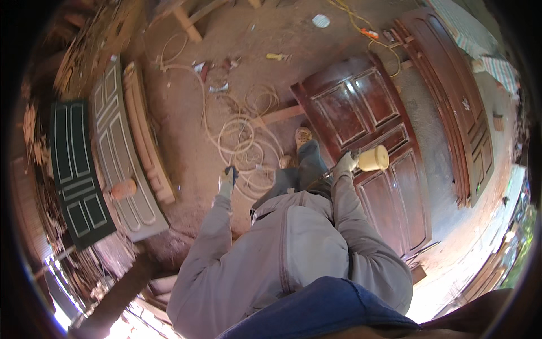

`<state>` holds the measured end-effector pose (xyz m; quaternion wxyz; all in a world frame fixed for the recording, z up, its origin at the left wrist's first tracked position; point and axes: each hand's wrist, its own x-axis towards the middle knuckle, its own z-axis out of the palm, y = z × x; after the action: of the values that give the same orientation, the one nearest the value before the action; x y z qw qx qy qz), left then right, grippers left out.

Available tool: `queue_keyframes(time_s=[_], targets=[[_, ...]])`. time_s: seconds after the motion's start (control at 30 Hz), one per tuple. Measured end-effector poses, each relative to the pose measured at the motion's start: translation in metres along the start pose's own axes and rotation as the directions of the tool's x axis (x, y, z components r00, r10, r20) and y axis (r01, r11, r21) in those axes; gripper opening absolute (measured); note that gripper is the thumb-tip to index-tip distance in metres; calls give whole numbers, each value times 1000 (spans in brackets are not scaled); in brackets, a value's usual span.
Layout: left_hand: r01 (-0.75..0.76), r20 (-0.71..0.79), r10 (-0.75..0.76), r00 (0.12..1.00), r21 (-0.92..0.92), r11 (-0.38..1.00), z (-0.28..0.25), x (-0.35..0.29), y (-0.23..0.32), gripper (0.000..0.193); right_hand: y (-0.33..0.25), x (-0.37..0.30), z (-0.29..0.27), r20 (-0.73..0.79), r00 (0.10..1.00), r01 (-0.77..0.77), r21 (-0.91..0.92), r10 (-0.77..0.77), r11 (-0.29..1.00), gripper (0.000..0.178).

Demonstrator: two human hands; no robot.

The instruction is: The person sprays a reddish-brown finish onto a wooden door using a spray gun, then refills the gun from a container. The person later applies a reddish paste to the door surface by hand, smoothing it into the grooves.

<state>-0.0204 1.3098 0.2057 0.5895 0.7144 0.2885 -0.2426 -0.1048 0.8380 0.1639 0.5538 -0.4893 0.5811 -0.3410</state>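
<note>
My right hand (pixel 345 164), in a pale work glove, grips a spray gun (pixel 358 160). A cream-yellow cup (pixel 374 159) is fitted to the gun, over a reddish-brown panelled door (pixel 389 192). The door has a glossy, wet-looking sheen and lies flat to my right. From the gun a thin hose (pixel 323 179) runs back toward my waist. Hanging out to the left, my left hand (pixel 228 176) wears a pale glove with dark fingers. Its fingers are small in view but look loosely apart, holding nothing I can see. Below it, a coiled hose (pixel 240 138) lies on the floor.
More brown doors (pixel 451 107) are stacked at the far right. A dark green door (pixel 82 175) and a grey door (pixel 121 152) lean at left, with an orange-pink container (pixel 123 189) beside them. A wooden trestle (pixel 186 22) stands ahead. An orange-ended cable (pixel 370 34) crosses the floor.
</note>
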Motion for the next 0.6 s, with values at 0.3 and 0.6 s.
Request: queue_keyframes(time_s=[0.3,0.6], targets=[[89,64,-85,994,-59,994,59,26,20,16,32,133,111,-245,960,-32,381,134,924,17],[107,148,-169,974,353,930,66,117,157,20,-111,68,183,-373,717,-511,293,588,808,60]])
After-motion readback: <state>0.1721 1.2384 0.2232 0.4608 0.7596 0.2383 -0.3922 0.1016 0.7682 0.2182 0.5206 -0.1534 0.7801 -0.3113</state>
